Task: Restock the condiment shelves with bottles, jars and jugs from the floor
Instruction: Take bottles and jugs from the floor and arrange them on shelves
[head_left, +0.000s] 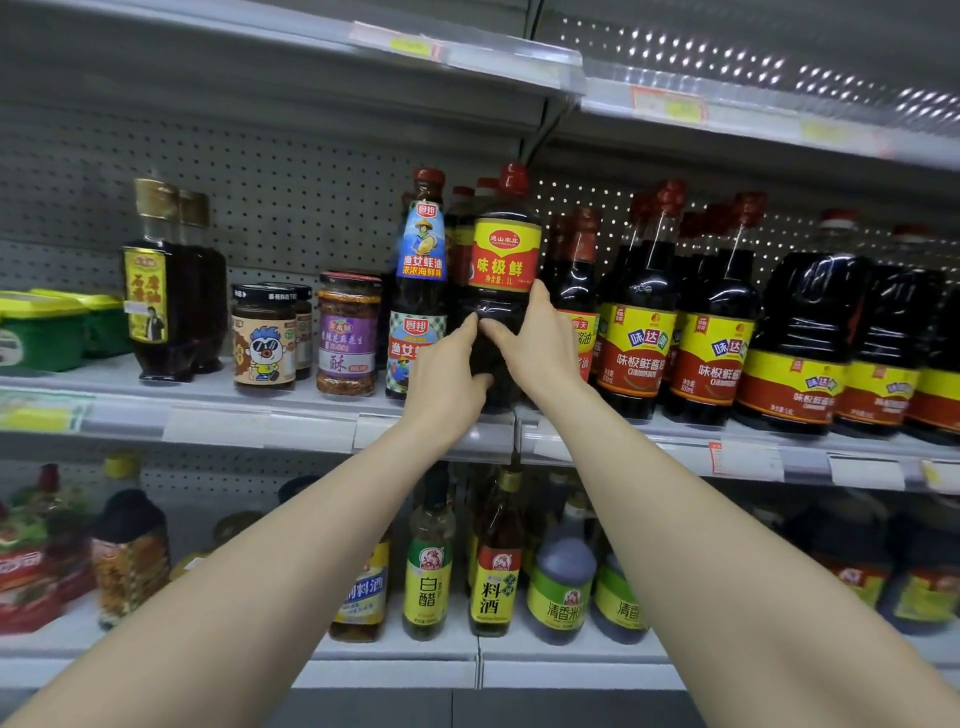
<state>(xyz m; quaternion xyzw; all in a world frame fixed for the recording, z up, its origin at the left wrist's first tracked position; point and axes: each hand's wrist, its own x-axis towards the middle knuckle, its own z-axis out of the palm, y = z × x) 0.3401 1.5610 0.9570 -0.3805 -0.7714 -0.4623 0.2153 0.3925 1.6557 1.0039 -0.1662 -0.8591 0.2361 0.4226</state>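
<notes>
Hands together on 1 bottle: the left hand (447, 374) wraps its left side with the thumb tucked low, and the right hand (540, 343) curls round its right side, the 2 nearly touching at the front. Both grip the soy sauce bottle (501, 249), which stands upright on the middle shelf (311, 426), its base right at the front lip where 2 shelf sections join.

This looks like the placing step: the bottle is on the shelf but not yet seated in a row. The next move, I'd say, is a straight push back, clear of the oyster sauce bottle (421, 291) just beside it on the left and the red-capped bottles (460, 218) behind, and then a release.

Labels now: the held bottle has a red cap and a yellow-and-red label reading 味极鲜, with 净含量 1L beneath. The left neighbour shows 厨邦 and 渔女蚝油. Off to the right, the soy sauce row (636, 332) reads 味达美 and 味极鲜酱油. Down on the lower shelf (395, 649), the vinegar bottle (428, 566) says 白醋 and the cooking wine bottle (493, 561) says 料酒.
</notes>
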